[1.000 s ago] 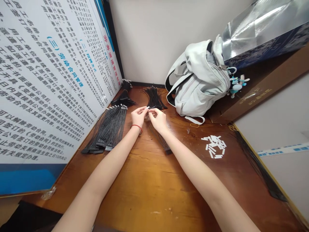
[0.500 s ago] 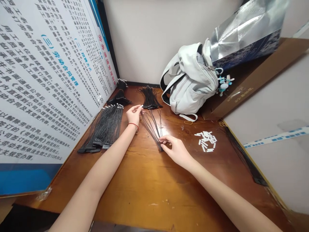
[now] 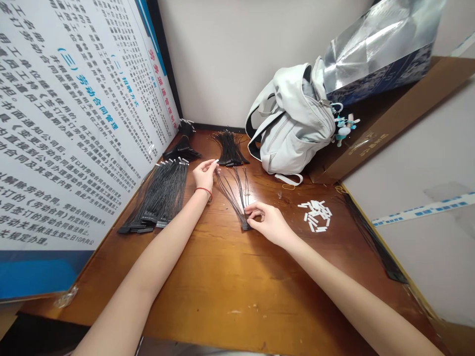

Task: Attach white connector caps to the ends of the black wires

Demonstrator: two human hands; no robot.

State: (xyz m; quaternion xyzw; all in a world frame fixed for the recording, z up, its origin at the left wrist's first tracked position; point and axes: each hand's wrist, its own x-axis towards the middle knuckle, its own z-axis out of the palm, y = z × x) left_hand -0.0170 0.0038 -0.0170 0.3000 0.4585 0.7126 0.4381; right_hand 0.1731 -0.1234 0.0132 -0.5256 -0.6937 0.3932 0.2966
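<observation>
A bundle of thin black wires [image 3: 233,194] lies fanned out on the table between my hands, with a black connector [image 3: 246,227] at its near end. My right hand [image 3: 270,223] is closed, thumb and fingers pinching the wires just above that connector. At the far end of the wires, my left hand [image 3: 204,176] pinches a small white plastic piece [image 3: 216,161]; whether a wire sits in it is too small to tell. A red cord circles the left wrist. Loose white pieces [image 3: 316,216] lie in a heap to the right.
Many black wire bundles with white ends [image 3: 163,195] lie at left. More bundles stand at the back, one tied [image 3: 184,141] and one loose [image 3: 230,148]. A white backpack [image 3: 293,123], a cardboard box [image 3: 386,128] and a printed board [image 3: 74,123] border the wooden table [image 3: 208,291].
My right hand has shifted slightly on the wires near the connector, and the wires lie a little differently. My left hand keeps its pinch; the view has moved slightly.
</observation>
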